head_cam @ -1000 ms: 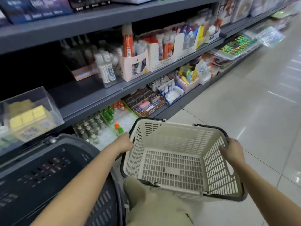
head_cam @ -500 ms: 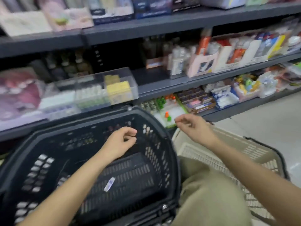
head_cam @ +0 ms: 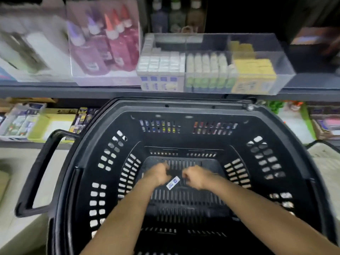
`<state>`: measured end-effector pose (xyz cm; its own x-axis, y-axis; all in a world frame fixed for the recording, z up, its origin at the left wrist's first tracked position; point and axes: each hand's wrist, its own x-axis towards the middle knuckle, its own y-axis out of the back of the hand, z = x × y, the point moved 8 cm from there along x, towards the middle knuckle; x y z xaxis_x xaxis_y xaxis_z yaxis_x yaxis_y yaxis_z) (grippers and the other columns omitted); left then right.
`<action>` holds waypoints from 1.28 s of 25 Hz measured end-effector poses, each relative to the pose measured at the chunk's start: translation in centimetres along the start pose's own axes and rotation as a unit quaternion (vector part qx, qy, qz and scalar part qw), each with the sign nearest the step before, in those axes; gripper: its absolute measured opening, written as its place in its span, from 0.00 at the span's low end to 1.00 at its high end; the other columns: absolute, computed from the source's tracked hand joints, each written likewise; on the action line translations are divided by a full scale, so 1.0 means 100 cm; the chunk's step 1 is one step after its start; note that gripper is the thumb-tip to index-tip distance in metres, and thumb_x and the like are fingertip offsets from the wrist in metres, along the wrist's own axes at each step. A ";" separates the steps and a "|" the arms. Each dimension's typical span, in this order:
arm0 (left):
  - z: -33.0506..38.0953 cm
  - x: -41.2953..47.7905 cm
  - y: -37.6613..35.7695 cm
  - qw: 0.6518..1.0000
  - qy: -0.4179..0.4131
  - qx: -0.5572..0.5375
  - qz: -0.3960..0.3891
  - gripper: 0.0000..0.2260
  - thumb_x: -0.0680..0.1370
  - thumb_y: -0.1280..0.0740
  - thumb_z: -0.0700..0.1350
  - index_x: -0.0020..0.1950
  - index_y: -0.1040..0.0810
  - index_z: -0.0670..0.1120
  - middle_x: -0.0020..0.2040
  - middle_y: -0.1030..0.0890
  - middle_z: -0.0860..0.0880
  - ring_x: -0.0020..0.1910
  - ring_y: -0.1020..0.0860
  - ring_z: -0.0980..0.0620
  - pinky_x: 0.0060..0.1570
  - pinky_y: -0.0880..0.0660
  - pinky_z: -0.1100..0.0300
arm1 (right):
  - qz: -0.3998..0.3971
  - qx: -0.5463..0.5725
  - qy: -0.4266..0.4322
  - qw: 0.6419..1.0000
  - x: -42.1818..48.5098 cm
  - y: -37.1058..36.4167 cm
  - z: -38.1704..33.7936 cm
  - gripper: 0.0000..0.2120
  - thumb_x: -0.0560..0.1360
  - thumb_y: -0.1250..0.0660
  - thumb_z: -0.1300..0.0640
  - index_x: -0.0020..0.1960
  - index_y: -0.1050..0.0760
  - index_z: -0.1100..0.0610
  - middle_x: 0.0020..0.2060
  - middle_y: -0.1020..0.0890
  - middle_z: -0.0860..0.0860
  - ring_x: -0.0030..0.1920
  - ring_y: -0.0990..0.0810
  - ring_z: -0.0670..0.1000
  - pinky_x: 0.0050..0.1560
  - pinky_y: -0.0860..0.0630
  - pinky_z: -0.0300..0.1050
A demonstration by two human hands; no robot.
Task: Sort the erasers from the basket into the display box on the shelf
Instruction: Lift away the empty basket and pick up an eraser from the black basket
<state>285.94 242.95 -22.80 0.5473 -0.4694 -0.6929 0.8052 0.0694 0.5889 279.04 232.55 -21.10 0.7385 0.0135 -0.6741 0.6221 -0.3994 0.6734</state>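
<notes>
While the left hand [head_cam: 158, 176] and right hand [head_cam: 195, 178] sit low in the black basket [head_cam: 184, 139], fingers curled, grasp indeterminable, a white eraser [head_cam: 173, 182] lies between them on its floor; blue label print unreadable.

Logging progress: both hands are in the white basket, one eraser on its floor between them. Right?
No: the head view shows a black basket. Left hand and right hand are down in it, one eraser on its floor between them.

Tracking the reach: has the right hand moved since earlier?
Yes: the right hand dropped from above the black basket rim to its floor, beside the eraser.
</notes>
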 end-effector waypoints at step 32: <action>0.127 -0.116 0.206 0.942 -0.266 -0.129 0.158 0.06 0.71 0.30 0.55 0.38 0.18 0.54 0.32 0.18 0.55 0.31 0.22 0.58 0.28 0.31 0.71 | 0.300 0.493 0.153 0.802 -0.120 0.222 -0.045 0.06 0.74 0.33 0.65 0.48 0.23 0.56 0.38 0.16 0.52 0.36 0.17 0.47 0.40 0.21 0.37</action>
<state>293.27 238.65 2.71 0.6319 -0.7597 -0.1532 0.6882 0.4592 0.5617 285.17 227.66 3.29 0.9512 -0.2880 -0.1112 -0.2657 -0.9471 0.1797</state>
